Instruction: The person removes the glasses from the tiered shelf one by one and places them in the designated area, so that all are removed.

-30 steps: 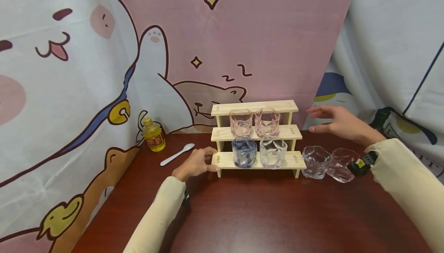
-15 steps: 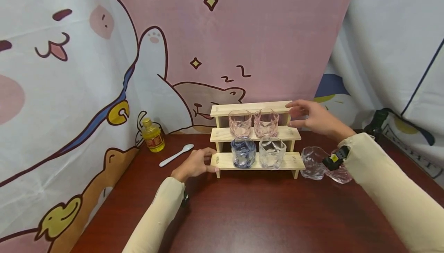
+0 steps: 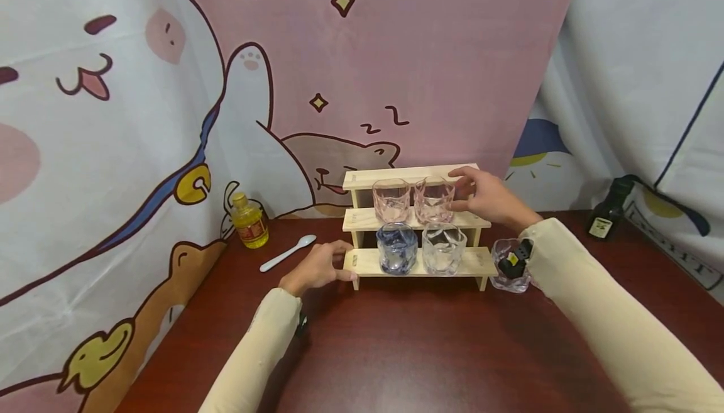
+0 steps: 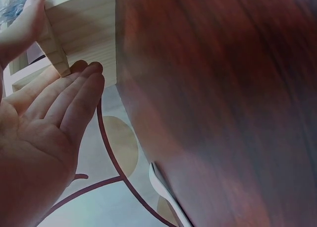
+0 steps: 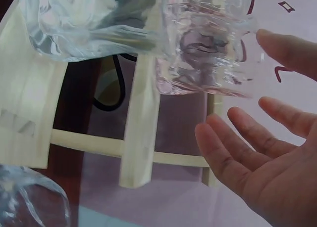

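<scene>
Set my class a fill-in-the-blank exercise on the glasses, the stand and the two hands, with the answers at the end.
1. The stand has ____ shelves.
2. The left hand touches the ____ end of the lowest shelf.
3. The glass nearest the right hand is ____.
4. Beside the blue glass on the lowest shelf stands a ____ glass.
Missing words: three; left; pink; clear.

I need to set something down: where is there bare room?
Bare table lies in front of the wooden rack, between left sleeve and right sleeve; another patch lies between right sleeve and dark bottle. The rack's top step looks bare. Crowded: lower steps, holding four glasses, right hand alongside.
</scene>
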`<state>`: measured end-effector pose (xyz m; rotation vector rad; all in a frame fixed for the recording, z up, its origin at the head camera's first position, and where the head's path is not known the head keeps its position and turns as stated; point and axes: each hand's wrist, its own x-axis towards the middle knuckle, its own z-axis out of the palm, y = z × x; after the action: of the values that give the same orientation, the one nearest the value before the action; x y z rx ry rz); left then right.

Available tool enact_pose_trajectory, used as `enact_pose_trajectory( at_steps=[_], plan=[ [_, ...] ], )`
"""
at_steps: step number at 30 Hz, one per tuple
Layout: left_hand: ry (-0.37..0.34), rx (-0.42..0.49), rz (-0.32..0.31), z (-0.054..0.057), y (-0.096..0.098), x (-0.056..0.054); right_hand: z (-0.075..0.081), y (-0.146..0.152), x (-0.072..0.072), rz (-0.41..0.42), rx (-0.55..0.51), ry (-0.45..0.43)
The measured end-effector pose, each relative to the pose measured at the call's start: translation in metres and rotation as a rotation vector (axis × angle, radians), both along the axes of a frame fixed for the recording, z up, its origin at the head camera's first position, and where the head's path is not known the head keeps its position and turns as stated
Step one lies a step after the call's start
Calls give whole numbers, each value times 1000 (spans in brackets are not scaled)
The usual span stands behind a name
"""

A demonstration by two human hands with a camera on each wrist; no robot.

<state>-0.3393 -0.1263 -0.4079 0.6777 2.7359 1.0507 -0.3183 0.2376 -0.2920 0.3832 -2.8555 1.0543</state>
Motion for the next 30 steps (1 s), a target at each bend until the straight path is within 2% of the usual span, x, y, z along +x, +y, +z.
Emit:
enact_pose_trajectory(
  at_steps=[6,16,30],
  plan=[
    [0,3,1,-3,-1,0,-7,-7,-3,-16,-19,-11],
    [-6,5,11,-1,0,0,-13,-14,-13,1,-79,-8],
    [-7,1,10,-2,-1,-2,-20,-20,-19,35,-222,-96]
  ],
)
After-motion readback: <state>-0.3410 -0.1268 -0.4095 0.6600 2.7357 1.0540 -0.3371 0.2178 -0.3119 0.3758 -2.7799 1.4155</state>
